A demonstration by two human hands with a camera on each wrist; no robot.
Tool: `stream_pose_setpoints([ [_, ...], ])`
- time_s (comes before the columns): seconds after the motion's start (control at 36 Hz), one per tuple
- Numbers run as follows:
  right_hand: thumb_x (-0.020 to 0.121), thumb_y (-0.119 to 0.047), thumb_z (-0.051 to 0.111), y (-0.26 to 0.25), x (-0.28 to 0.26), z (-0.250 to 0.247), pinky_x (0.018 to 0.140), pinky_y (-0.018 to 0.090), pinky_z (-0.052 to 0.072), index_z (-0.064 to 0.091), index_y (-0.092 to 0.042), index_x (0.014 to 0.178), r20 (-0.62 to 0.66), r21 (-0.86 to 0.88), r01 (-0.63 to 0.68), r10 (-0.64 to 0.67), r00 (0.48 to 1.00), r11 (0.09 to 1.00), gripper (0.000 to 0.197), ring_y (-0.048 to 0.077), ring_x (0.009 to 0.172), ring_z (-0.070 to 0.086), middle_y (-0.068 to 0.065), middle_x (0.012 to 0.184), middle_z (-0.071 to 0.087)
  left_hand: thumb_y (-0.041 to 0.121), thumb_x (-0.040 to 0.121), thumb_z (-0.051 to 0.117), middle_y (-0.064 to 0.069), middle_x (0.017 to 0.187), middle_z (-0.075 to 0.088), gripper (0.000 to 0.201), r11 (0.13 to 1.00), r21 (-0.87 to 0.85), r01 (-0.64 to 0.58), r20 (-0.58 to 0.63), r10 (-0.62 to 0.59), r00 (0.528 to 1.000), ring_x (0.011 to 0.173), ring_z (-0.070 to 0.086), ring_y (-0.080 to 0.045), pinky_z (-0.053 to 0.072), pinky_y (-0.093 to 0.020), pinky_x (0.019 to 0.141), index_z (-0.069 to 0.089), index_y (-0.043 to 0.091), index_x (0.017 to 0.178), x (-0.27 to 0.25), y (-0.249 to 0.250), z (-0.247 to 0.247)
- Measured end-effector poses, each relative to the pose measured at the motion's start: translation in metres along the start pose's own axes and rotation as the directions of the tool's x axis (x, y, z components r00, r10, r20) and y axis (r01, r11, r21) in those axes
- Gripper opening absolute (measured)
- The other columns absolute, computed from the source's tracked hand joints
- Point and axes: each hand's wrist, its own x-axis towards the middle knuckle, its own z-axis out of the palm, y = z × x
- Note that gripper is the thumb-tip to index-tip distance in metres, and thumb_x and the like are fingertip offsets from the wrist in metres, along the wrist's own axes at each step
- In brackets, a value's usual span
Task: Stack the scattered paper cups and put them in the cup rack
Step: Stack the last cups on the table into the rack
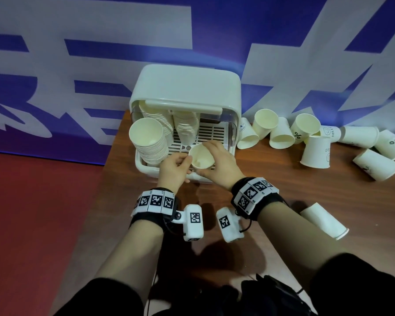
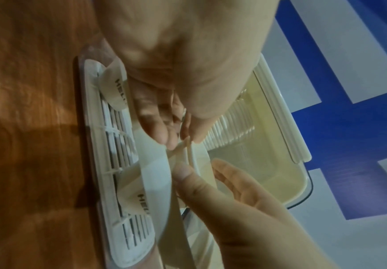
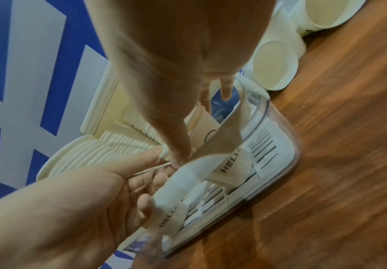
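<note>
Both hands hold one white paper cup (image 1: 201,158) mouth-up over the front grid of the cream cup rack (image 1: 185,87). My left hand (image 1: 187,159) pinches its left rim; my right hand (image 1: 211,156) grips it from the right, thumb near, fingers far. In the left wrist view my left hand (image 2: 180,140) pinches the cup (image 2: 157,182) at the rim. In the right wrist view my right hand (image 3: 201,127) holds the cup (image 3: 224,145), printed HELLO. Two cup stacks (image 1: 148,142) (image 1: 187,128) lean inside the rack.
Several loose cups (image 1: 281,133) lie and stand on the wooden table (image 1: 283,190) right of the rack, along the blue and white wall. One more cup (image 1: 324,221) lies beside my right forearm. The table's left edge runs close to the rack.
</note>
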Motion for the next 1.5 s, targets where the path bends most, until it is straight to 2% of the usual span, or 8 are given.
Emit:
stream_pose_setpoints([
  [0.14,0.076,-0.040,0.074,0.002,-0.004,-0.004,0.112,0.044,0.026,0.035,-0.015,0.144,0.050,0.017,0.004,-0.005,0.999,1.000,0.082,0.017,0.134,0.034,-0.002,0.148,0.032,0.017,0.092,0.061,0.002,0.078,0.063,0.008,1.000,0.020,0.007,-0.026,-0.006,1.000,0.059,0.061,-0.009,0.047,-0.019,0.040,0.060,0.011,0.098,0.000,0.001,0.001],
  [0.28,0.086,-0.045,0.064,0.001,-0.010,-0.009,0.118,0.046,0.009,0.030,-0.019,0.147,0.072,0.047,-0.016,0.013,0.997,0.999,0.075,0.013,0.144,0.018,0.001,0.156,0.025,0.015,0.091,0.062,-0.001,0.086,0.061,0.012,1.000,0.020,-0.010,-0.073,0.012,0.997,0.063,0.063,-0.015,0.050,-0.021,0.043,0.058,0.012,0.103,-0.004,0.007,0.003],
  [0.39,0.088,-0.038,0.063,-0.001,-0.020,-0.023,0.118,0.042,0.016,0.034,-0.016,0.145,0.025,0.115,-0.013,0.010,1.000,0.993,0.068,0.017,0.143,0.022,0.005,0.154,0.028,0.022,0.091,0.062,-0.003,0.092,0.064,0.010,0.985,0.142,-0.095,-0.181,0.121,0.976,0.081,0.066,-0.025,0.058,-0.043,0.072,0.061,0.017,0.099,-0.010,0.010,0.004],
  [0.5,0.092,-0.029,0.059,0.004,-0.042,-0.037,0.115,0.030,0.019,0.045,-0.015,0.139,-0.075,0.176,-0.034,0.048,0.996,0.984,0.052,0.016,0.140,0.028,0.005,0.151,0.035,0.022,0.092,0.059,-0.001,0.090,0.062,0.022,0.947,0.239,-0.215,-0.239,0.272,0.932,0.084,0.061,-0.020,0.053,-0.037,0.081,0.062,0.010,0.111,-0.027,0.023,0.012],
  [0.69,0.094,-0.022,0.056,0.037,-0.089,-0.073,0.115,0.031,0.021,0.047,-0.014,0.138,-0.132,0.189,-0.107,0.133,0.982,0.976,0.046,0.018,0.140,0.031,0.006,0.149,0.038,0.022,0.092,0.059,0.001,0.094,0.058,0.024,0.906,0.263,-0.332,-0.066,0.360,0.931,0.081,0.060,-0.017,0.053,-0.036,0.080,0.060,0.013,0.115,-0.062,0.043,0.058],
  [0.92,0.094,-0.018,0.054,0.090,-0.146,-0.133,0.105,0.017,0.021,0.049,-0.012,0.135,-0.199,0.191,-0.245,0.281,0.939,0.951,0.042,0.018,0.136,0.036,0.005,0.146,0.042,0.028,0.091,0.060,0.004,0.098,0.056,0.030,0.887,0.327,-0.326,0.135,0.297,0.945,0.083,0.055,-0.011,0.048,-0.027,0.078,0.056,0.020,0.120,-0.096,0.056,0.132],
  [1.31,0.094,-0.014,0.053,0.181,-0.217,-0.208,0.103,0.019,0.023,0.052,-0.008,0.132,-0.260,0.198,-0.378,0.420,0.869,0.904,0.039,0.019,0.134,0.039,0.009,0.144,0.045,0.030,0.088,0.064,0.005,0.106,0.054,0.024,0.772,0.426,-0.472,0.530,0.210,0.821,0.087,0.057,-0.013,0.052,-0.037,0.085,0.062,0.018,0.109,-0.141,0.068,0.260],
  [1.5,0.092,-0.016,0.052,0.222,-0.232,-0.233,0.102,0.030,0.036,0.054,-0.010,0.129,-0.293,0.316,-0.487,0.572,0.766,0.814,0.037,0.023,0.123,0.048,0.010,0.131,0.054,0.042,0.084,0.066,0.006,0.129,0.047,0.049,0.640,0.502,-0.582,0.634,0.186,0.750,0.121,0.039,-0.015,0.032,-0.032,0.105,0.054,0.019,0.126,-0.147,0.061,0.304],
])
